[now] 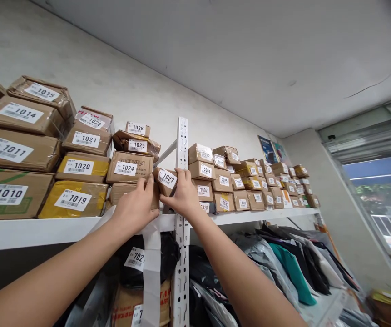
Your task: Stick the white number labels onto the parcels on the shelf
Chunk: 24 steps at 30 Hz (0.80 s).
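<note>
My right hand [183, 195] grips a small brown cardboard box [166, 180] labelled 1027, thumb on its lower front and fingers over its right edge. The box is tilted and sits beside the white shelf post. My left hand [139, 200] is just left of it, fingers bent and pressed together, against the end of a brown carton partly hidden by the hand. A long white paper strip [151, 268] hangs from under my left hand; its upper part is hidden. Above that hand is the box labelled 1024 [130, 167], with 1025 [137, 144] and 1026 [138, 128] stacked on top.
The white shelf [28, 234] bears stacked numbered cartons to the left, including 1019 [72, 200] and 1010 [7, 193]. An upright perforated post [182, 141] divides it from more boxes [224, 181] to the right. Bagged parcels [284, 263] fill the shelf below.
</note>
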### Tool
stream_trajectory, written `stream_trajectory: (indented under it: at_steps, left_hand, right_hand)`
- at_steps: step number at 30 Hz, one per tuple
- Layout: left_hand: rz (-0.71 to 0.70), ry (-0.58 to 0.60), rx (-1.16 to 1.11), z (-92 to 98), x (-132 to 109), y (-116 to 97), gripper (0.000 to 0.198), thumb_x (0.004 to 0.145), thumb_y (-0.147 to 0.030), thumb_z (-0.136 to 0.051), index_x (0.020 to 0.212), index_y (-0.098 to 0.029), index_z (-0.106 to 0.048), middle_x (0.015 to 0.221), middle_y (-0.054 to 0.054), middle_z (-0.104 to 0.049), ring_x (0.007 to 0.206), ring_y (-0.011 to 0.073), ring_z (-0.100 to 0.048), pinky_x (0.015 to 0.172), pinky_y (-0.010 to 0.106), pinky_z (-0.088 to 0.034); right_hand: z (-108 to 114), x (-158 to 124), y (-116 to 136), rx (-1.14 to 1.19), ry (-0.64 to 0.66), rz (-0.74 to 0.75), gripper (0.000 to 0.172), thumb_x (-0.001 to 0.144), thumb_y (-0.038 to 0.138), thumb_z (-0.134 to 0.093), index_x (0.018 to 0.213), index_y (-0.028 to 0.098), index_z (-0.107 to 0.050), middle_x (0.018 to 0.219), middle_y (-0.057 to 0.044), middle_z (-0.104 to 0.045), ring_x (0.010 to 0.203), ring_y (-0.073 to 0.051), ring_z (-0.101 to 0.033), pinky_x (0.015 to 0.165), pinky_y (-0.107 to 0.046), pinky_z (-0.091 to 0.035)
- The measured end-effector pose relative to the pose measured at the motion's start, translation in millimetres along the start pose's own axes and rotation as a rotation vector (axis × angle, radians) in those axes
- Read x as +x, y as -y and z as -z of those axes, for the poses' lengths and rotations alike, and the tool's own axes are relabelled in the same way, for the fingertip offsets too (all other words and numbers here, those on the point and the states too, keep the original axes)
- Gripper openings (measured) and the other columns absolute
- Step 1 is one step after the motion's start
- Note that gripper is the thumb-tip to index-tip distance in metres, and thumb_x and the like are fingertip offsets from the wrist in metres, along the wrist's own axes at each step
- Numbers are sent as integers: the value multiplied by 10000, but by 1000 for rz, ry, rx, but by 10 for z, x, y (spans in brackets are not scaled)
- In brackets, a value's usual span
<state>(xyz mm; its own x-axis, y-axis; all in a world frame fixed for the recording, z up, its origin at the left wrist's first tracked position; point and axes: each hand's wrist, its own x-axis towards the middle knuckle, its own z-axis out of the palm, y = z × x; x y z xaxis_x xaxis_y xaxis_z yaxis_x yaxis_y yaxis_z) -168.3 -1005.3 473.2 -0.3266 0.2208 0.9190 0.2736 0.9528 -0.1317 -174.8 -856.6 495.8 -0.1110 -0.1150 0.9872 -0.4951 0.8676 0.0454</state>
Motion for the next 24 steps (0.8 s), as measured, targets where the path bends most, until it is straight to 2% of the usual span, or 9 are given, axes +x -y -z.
stream_trajectory:
  at_steps: [5, 12, 15, 18, 21, 22, 24]
  left_hand:
    - [-34, 5, 27, -44, -59, 27, 697, 819, -332, -506, 1423, -83, -263, 1318, 179, -462, 810, 284, -665, 604, 389, -540]
    - [-91, 17, -3, -51, -95, 89, 631, 845, -317, -480, 1411, -117, -287, 1399, 181, -405, 840, 276, -668, 643, 392, -546]
    - [-84, 26, -5, -52, -87, 80, 635, 833, -313, -508, 1404, -127, -301, 1398, 171, -415, 841, 283, -670, 646, 398, -550]
    - [-90, 24, -15, -68, -79, 83, 643, 825, -325, -532, 1398, -128, -315, 1401, 157, -418, 828, 281, -671, 622, 399, -552]
    - [-87, -9, -27, -107, -88, 96, 711, 832, -381, -540, 1425, -107, -261, 1412, 177, -410, 825, 287, -671, 609, 391, -543]
    - [-78, -25, -40, -123, -100, 95, 767, 830, -428, -542, 1440, -95, -217, 1419, 194, -401, 830, 299, -670, 609, 393, -538]
    - [-59, -49, -105, -153, -149, 67, 905, 811, -528, -547, 1463, -85, -102, 1432, 229, -387, 863, 336, -666, 636, 414, -532]
  right_hand:
    - [-10, 26, 1, 23, -45, 54, 646, 592, 289, -681, 1170, 215, -404, 1182, -124, -485, 986, -291, -577, 818, -464, -524]
    - [-3, 17, -11, 79, -60, 91, 612, 600, 264, -668, 1152, 206, -412, 1158, -117, -465, 1033, -289, -549, 843, -442, -521]
    - [69, 37, 34, 128, -53, 103, 618, 599, 238, -657, 1164, 209, -410, 1157, -110, -447, 1010, -271, -549, 819, -429, -534]
    - [315, 16, 158, 167, -98, 136, 617, 595, 224, -661, 1162, 214, -419, 1152, -111, -446, 991, -258, -541, 746, -396, -557]
    - [717, -177, 334, 167, -221, 159, 615, 609, 234, -670, 1173, 239, -426, 1138, -108, -455, 973, -256, -534, 636, -355, -565]
    - [851, -291, 389, 141, -291, 171, 628, 609, 231, -673, 1186, 253, -425, 1143, -107, -451, 989, -263, -527, 646, -364, -567]
    - [1055, -581, 465, 52, -425, 236, 659, 614, 210, -677, 1218, 278, -422, 1168, -111, -434, 1092, -293, -483, 800, -429, -554]
